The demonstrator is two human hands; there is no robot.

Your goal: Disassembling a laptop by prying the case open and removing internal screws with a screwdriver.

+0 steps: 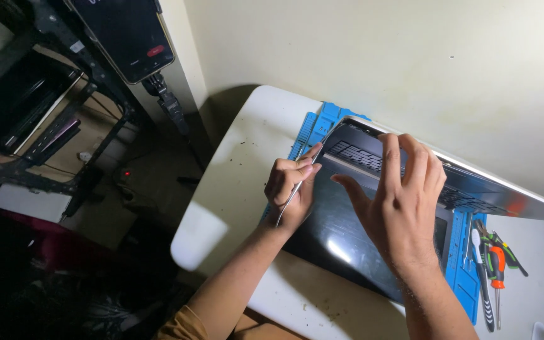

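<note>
- The laptop [373, 208], dark glossy screen and silver shell, lies on a blue mat [464, 264] near the tabletop [234, 182] far edge.
- Left hand [291, 189] grip holds a thin metal pry tool [297, 189] at the screen edge.
- Right hand [398, 201] is wide open, fingertips on the shell.

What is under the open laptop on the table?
A blue mat lies under the laptop, showing at its left and right edges on the white table. The middle of the mat is covered by the laptop.
</note>
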